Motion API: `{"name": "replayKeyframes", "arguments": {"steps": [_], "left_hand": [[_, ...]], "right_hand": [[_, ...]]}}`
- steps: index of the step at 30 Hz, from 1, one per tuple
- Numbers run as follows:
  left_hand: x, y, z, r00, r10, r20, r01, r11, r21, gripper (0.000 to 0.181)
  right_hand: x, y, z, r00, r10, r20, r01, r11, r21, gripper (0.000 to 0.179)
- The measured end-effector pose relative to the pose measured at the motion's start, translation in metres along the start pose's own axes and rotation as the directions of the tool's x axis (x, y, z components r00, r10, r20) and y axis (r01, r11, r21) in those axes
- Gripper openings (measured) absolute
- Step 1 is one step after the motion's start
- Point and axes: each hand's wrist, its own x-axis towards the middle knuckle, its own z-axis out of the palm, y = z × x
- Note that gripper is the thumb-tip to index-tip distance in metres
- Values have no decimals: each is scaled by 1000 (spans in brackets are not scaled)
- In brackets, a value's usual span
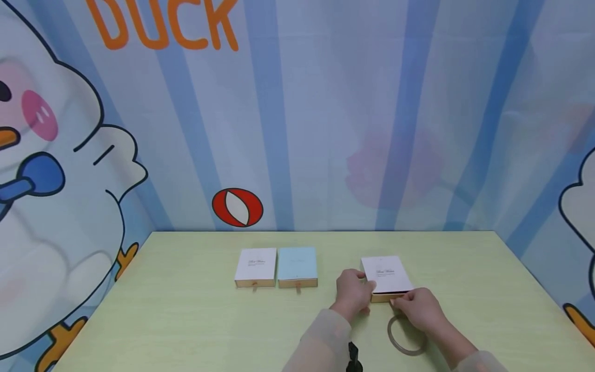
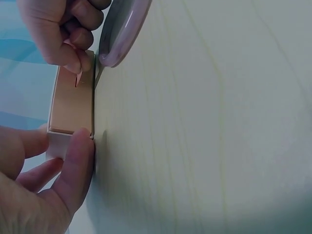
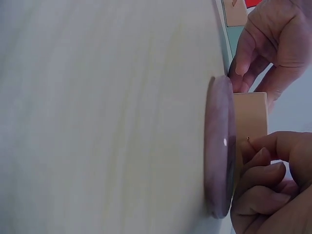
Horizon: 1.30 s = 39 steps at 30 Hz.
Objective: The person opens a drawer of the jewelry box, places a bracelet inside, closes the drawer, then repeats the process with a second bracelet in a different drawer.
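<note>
A small white drawer box (image 1: pixel 387 274) with dark lettering on its lid lies on the right part of the table. My left hand (image 1: pixel 354 292) grips its left side; in the left wrist view the thumb (image 2: pixel 78 161) lies along the lower edge and the other fingers along the opposite one. At the tan drawer front (image 2: pixel 73 107), my right hand (image 1: pixel 420 308) pinches the small ribbon pull tab (image 2: pixel 78 78) between thumb and forefinger. A brownish-mauve bangle (image 3: pixel 219 151) lies on the table before the box, close below the right hand.
To the left stand a white drawer box (image 1: pixel 255 266) and a light blue one (image 1: pixel 298 266), side by side, tabs facing me. The pale wood-grain table (image 1: pixel 186 320) ends at a blue striped backdrop (image 1: pixel 316 129) with duck cartoons. Something black (image 1: pixel 354 357) shows beside the left sleeve.
</note>
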Motion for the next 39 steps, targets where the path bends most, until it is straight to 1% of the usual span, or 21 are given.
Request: {"name": "replayKeyframes", "arguments": {"steps": [5,11,19,27,34,39], "left_hand": [[0,0,-1,1000,-7,6,7,1000,-3,30],[-1,1,0,1000,-10,9,10,1000,-19,31],[-1,1,1,1000,-7,-1,7,1000,-7,30],[1,0,0,1000,-13,10,13,1000,1,31],[2,0,0,999,-28,28,28,999,-17,33],[1,0,0,999,-31,29,31,999,-7,32]], "right_hand": [[-1,1,0,1000,7,8,-7,999,33,25],[-2,3,1,999,30,14,-31,999,30,23],[-4,5,1,1000,14,-2,-14,1000,19,21],[-6,5,1,1000,12,-3,-12,1000,26,22],[-8,6,2,1000,9,-10,-8,1000,27,22],[-9,7,2,1000,8,-12,-7,1000,29,21]]}}
